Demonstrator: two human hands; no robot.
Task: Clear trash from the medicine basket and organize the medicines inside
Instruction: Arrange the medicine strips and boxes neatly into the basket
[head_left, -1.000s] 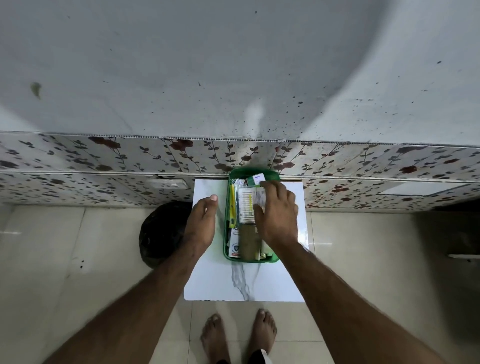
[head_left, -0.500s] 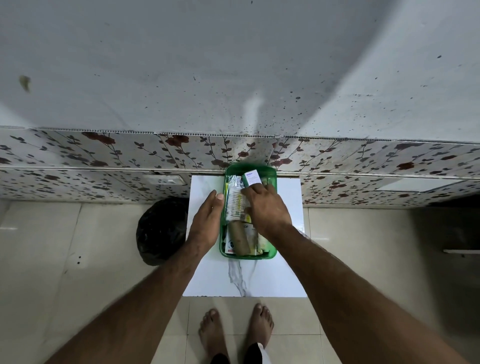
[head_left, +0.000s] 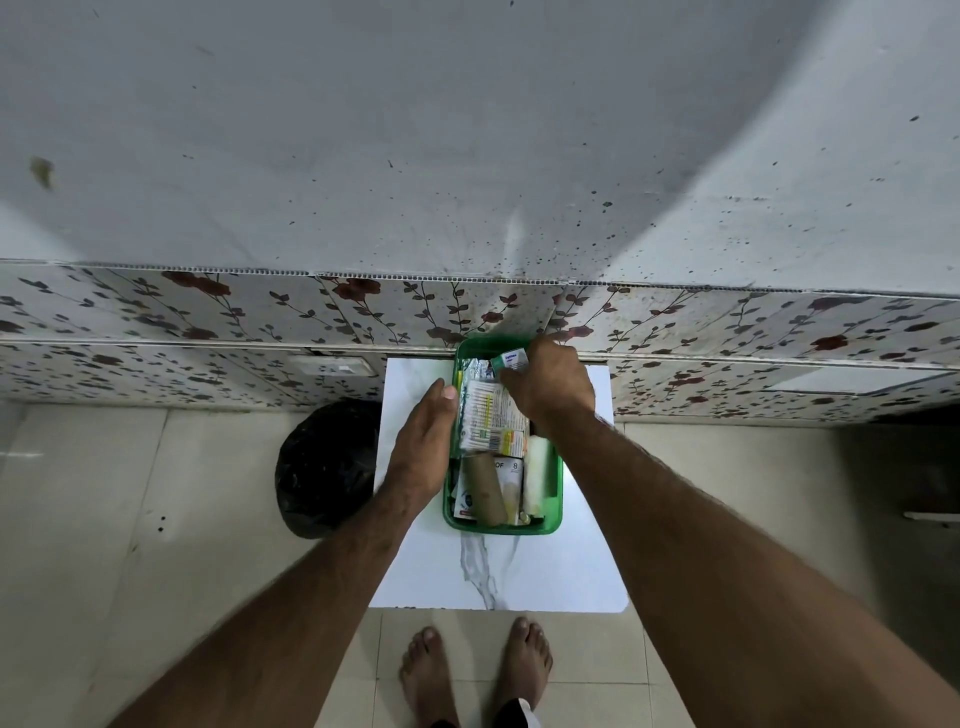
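A green plastic medicine basket (head_left: 551, 488) stands on a small white marble-look table (head_left: 545, 566) against the wall. Inside lie a white printed sachet pack (head_left: 488, 418), a foil strip (head_left: 475, 370), a brown cardboard roll (head_left: 484, 488) and white boxes. My left hand (head_left: 423, 447) rests flat against the basket's left rim. My right hand (head_left: 550, 387) reaches over the basket's far right part, fingers closed on a small white and teal medicine box (head_left: 511, 359).
A black trash bag (head_left: 324, 467) sits on the tiled floor just left of the table. The floral-panelled wall (head_left: 208, 332) runs right behind the basket. My bare feet (head_left: 475, 670) stand at the table's near edge.
My right hand has shifted toward the basket's far right corner with the small box, uncovering the sachet pack. My left hand has moved in against the basket's left rim.
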